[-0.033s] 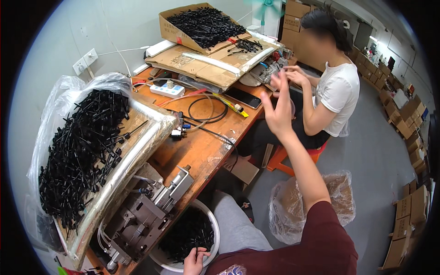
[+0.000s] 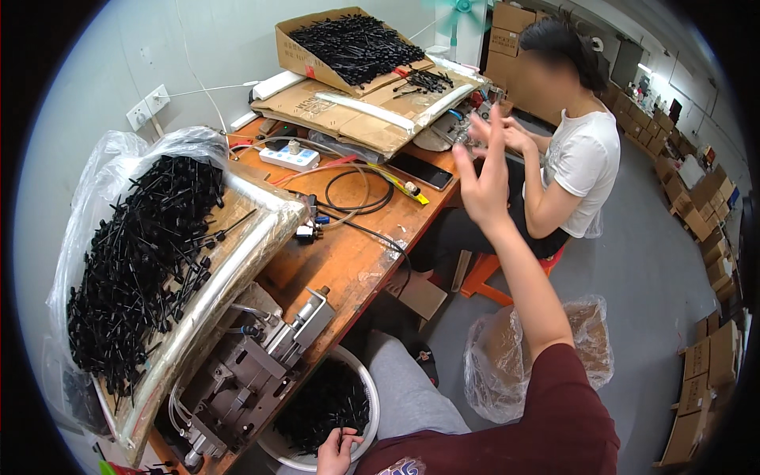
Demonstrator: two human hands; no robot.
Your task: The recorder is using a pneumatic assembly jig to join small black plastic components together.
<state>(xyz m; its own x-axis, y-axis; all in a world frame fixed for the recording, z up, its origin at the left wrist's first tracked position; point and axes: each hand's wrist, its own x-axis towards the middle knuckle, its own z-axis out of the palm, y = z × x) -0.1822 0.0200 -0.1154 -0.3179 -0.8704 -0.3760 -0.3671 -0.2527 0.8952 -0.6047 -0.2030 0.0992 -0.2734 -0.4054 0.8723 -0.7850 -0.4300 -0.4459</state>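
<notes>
My left hand (image 2: 336,454) is low over a white bucket (image 2: 366,378) of thin black plastic pieces (image 2: 321,405). Its fingers are pinched together on a dark, thin piece that looks like one of those in the bucket. My right hand (image 2: 484,178) is raised at the end of an outstretched arm, past the table's edge, fingers spread and nothing seen in it. Beside the bucket, a metal clamping machine (image 2: 245,372) with cylinders and tubes sits on the wooden table (image 2: 340,269).
Left of the machine, a plastic-lined cardboard tray (image 2: 245,229) holds a heap of black pieces. Another open box (image 2: 293,55) of them stands at the back. A power strip (image 2: 289,157), cables and a phone (image 2: 422,169) lie between. A co-worker (image 2: 582,150) sits at right, near a plastic-lined box (image 2: 590,340).
My right hand has shifted slightly to the right. My left hand stays at the bucket.
</notes>
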